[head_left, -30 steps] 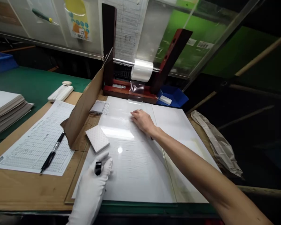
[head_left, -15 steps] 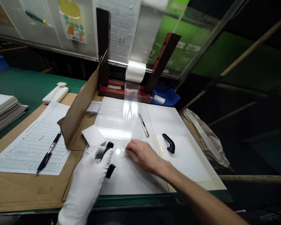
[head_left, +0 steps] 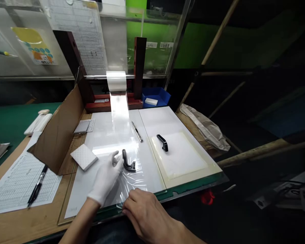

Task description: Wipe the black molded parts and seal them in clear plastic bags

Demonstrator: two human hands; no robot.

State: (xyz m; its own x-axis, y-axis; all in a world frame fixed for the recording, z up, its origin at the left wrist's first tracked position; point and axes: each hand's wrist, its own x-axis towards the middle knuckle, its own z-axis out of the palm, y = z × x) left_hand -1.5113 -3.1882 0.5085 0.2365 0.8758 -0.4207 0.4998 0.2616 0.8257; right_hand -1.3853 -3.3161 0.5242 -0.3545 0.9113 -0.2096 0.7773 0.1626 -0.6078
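A black handle [head_left: 125,162] lies on its side on a strip of clear film [head_left: 120,110] that runs down the white work surface. My left hand [head_left: 105,178], in a white glove, is just left of the handle. Its thumb and fingers are apart, with the fingertips at the handle's edge. At the front edge of the table my bare right hand [head_left: 147,210] has its fingers closed on the film's end. The film comes off a roll [head_left: 116,81] on a metal rod and is wrinkled near this hand. Another black handle [head_left: 163,142] rests on the right-hand panel.
A metal-bodied cutter [head_left: 136,131] lies right of the film. On the left are a white foam block [head_left: 84,156], an upright cardboard flap [head_left: 62,132], a printed sheet [head_left: 44,189] and a pen [head_left: 37,186]. A blue bin [head_left: 156,96] stands behind.
My right hand has come toward me to the table edge, drawing the film out. My left hand has let go of the black handle, which now lies on the film. The view has turned right.
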